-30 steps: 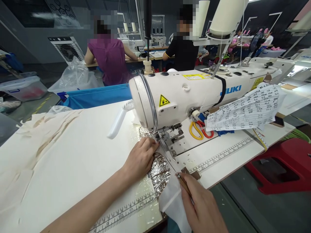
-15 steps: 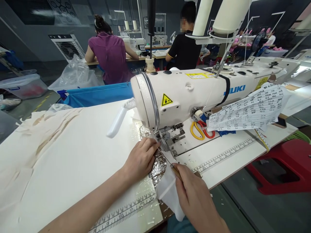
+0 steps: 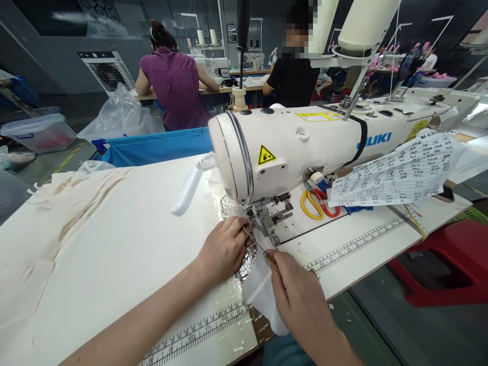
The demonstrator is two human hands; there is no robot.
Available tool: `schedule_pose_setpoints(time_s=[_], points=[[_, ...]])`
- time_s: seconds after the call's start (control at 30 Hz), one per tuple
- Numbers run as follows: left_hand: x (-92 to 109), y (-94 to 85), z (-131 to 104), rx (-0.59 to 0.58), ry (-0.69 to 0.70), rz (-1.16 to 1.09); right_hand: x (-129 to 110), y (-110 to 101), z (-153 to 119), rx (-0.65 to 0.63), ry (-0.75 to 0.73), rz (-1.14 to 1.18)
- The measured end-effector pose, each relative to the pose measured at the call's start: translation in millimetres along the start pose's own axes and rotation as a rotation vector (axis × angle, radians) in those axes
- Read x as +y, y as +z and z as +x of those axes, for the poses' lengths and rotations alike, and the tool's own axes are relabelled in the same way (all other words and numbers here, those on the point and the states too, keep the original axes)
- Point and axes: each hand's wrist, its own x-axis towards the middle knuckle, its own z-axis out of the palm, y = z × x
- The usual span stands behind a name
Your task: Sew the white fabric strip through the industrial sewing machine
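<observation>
My right hand [image 3: 299, 290] is closed around the wooden handle of an awl [image 3: 256, 243]. Its thin metal shaft points up and left, the tip lying by my left fingers. My left hand [image 3: 223, 249] has its fingers curled down at the white fabric [image 3: 263, 290], close to the presser foot of the sewing machine [image 3: 282, 157]. This fabric hangs from the needle area toward the table's front edge, partly hidden beneath my right hand. Shiny clear tape [image 3: 248, 256] covers the table under the work. What exactly my left fingertips pinch is hidden.
Scissors with yellow and red handles [image 3: 312, 204] rest under the machine arm, beside handwritten paper sheets [image 3: 396, 168]. Cream fabric pieces [image 3: 72, 208] lie at the left. A red stool [image 3: 450, 264] stands at right. Two people sit at machines beyond.
My right hand has shifted slightly up and left, bringing the awl's tip closer over my left fingers. The white fabric has moved a little with it. The view has shifted slightly.
</observation>
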Motion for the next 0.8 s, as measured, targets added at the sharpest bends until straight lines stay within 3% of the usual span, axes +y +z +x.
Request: schedule_pose_setpoints(time_s=[0.2,0.43,0.63,0.7,0.8], points=[[2.6,1.8,-0.1,-0.037,-0.069,0.034,0.3,-1.3,-1.3,0.037,-0.023,0.047],[1.6,4.7,3.9,0.007,-0.106,-0.075,-16.0,-9.8,3.0,0.122,-0.160,0.409],[6.6,5.4,22.2,-0.118,-0.136,0.125,-40.2,-12.2,3.1,0.172,-0.340,0.396],[3.7,8.9,22.0,-0.074,-0.210,0.057,-38.7,-12.3,-1.4,0.172,-0.336,0.326],[-6.3,14.7,15.8,0.064,-0.369,-0.167,-23.9,-11.8,-7.6,0.167,-0.203,0.205]])
